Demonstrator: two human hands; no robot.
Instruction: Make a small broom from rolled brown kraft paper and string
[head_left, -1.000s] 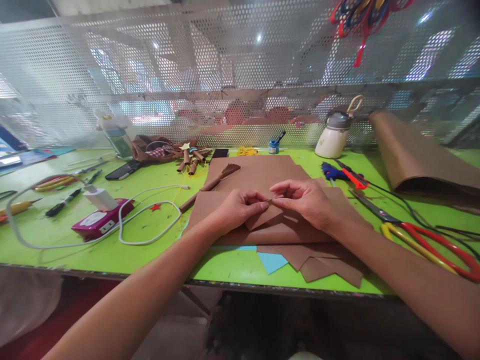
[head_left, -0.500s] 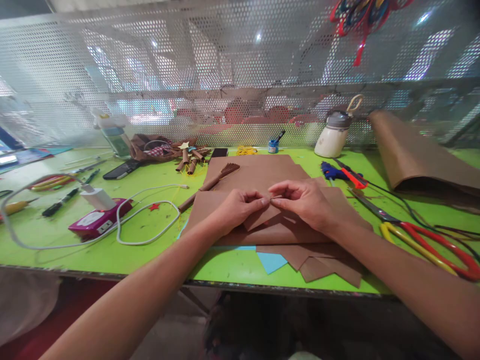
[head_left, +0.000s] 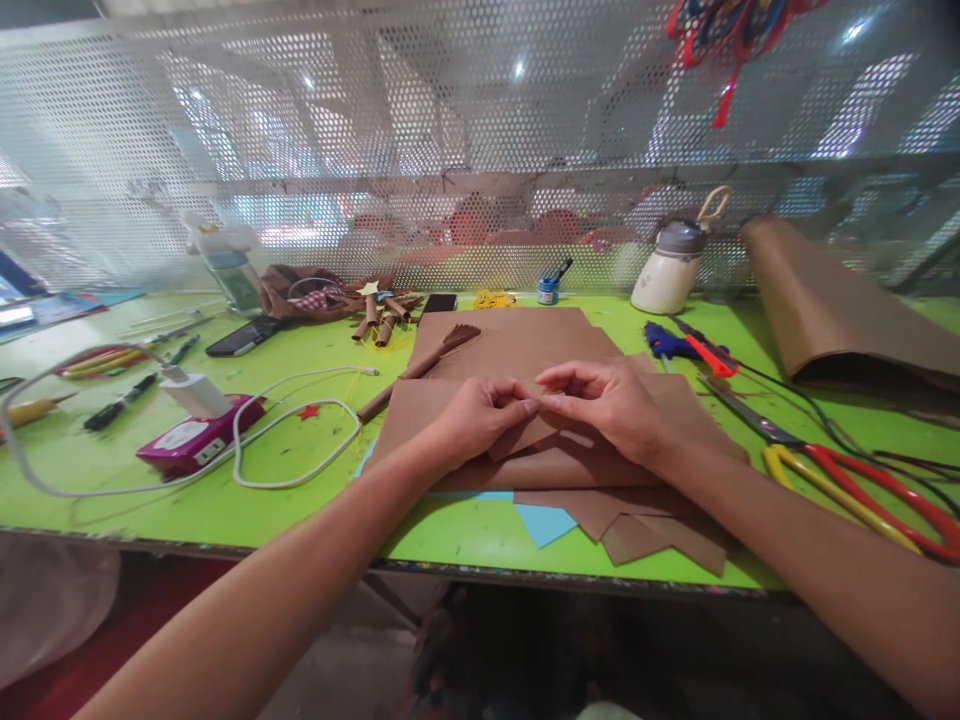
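Observation:
My left hand (head_left: 495, 415) and my right hand (head_left: 604, 405) meet above a stack of brown paper (head_left: 420, 410). Thumb and fingers of each are pinched on a small brown paper piece (head_left: 531, 432), whose upper edge lies between the fingertips. The piece is partly hidden by the hands, so its full shape cannot be made out. A light blue sheet (head_left: 546, 522) and cut brown paper scraps (head_left: 637, 535) stick out under the stack toward me. Beyond my left hand lies a rolled brown paper stick with a fringed end (head_left: 420, 372).
Right of the stack lie large scissors (head_left: 802, 445) and a blue glue gun (head_left: 671, 342). Leftward are a purple power socket (head_left: 187, 435) with a white cable, a red star (head_left: 308, 411) and a phone (head_left: 244, 337). Small paper rolls (head_left: 373, 318), a blue jar (head_left: 548, 290) and a white bottle (head_left: 666, 270) stand behind.
Both hands stay in nearly the same place, with the fingertips slightly shifted on the paper. The whole view has moved a little; nothing else visibly changed.

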